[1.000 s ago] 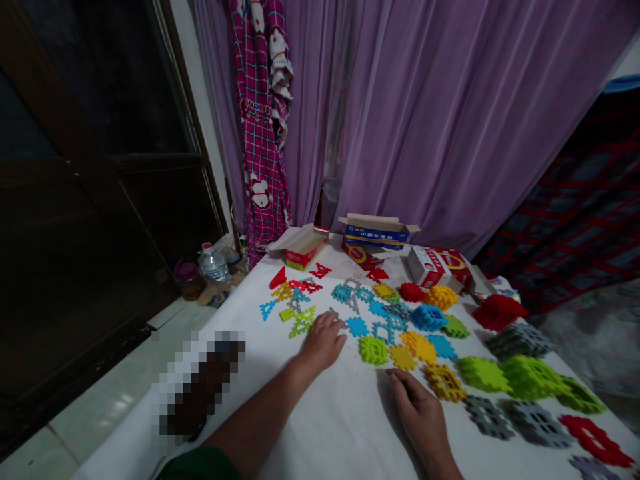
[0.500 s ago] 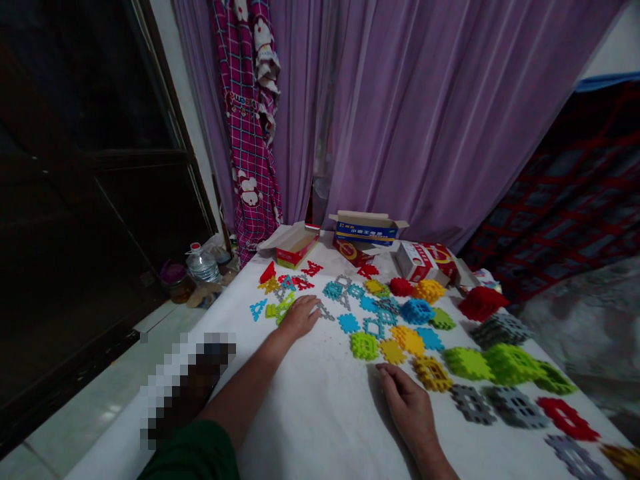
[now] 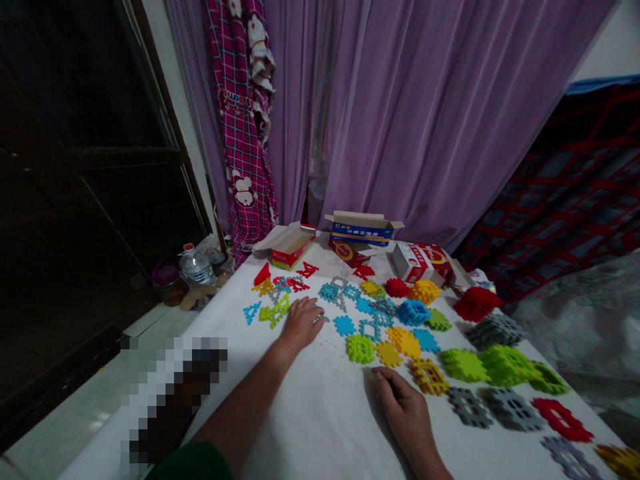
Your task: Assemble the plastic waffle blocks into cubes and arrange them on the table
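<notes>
My left hand (image 3: pixel 302 324) lies over a grey triangular piece (image 3: pixel 320 312), its fingers spread and pointing away from me; whether it grips the piece is hidden. Left of it are green pieces (image 3: pixel 276 312) and a blue triangle (image 3: pixel 252 312). My right hand (image 3: pixel 400 395) rests on the white table with its fingers curled together, and anything inside them is out of sight. Just beyond it sit a lime green block (image 3: pixel 360 349) and a yellow piece (image 3: pixel 389 355). A yellow stack (image 3: pixel 429 377) stands to its right.
Opened boxes stand at the back: a red one (image 3: pixel 294 248), a blue one (image 3: pixel 363 230) and a red-white one (image 3: pixel 413 263). Stacks of green (image 3: pixel 509 365), grey (image 3: pixel 514 408) and red pieces (image 3: pixel 477 304) cover the right side of the white table (image 3: pixel 310 427).
The view has shifted slightly, moving the scene a little to the left. My left hand has moved slightly right relative to the green pieces. My right hand stays almost where it was.
</notes>
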Demonstrator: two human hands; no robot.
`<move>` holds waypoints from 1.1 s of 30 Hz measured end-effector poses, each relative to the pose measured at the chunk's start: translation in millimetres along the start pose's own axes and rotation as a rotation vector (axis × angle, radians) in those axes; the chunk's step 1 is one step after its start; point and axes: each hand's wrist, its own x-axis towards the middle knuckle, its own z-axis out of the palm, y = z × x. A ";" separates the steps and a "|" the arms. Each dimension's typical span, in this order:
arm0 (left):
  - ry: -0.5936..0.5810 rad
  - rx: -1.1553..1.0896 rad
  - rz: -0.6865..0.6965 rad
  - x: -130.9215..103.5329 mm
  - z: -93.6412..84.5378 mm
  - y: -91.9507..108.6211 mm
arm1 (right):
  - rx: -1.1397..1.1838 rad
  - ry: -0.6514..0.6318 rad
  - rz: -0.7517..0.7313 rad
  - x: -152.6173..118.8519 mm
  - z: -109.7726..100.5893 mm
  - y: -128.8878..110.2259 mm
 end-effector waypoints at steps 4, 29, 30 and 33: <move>0.065 0.131 -0.166 5.9 -3.8 -3.9 | 0.003 -0.015 -0.003 0.2 -0.4 0.3; 0.146 -0.099 -0.117 40.7 18.5 15.0 | 0.063 -0.028 0.021 4.0 0.3 -1.9; 0.188 -0.161 -0.111 38.6 18.5 13.8 | 0.059 -0.032 0.015 4.2 0.0 -1.4; 0.284 -0.425 -0.135 33.7 21.9 9.3 | 0.053 -0.048 -0.002 4.7 -0.4 0.7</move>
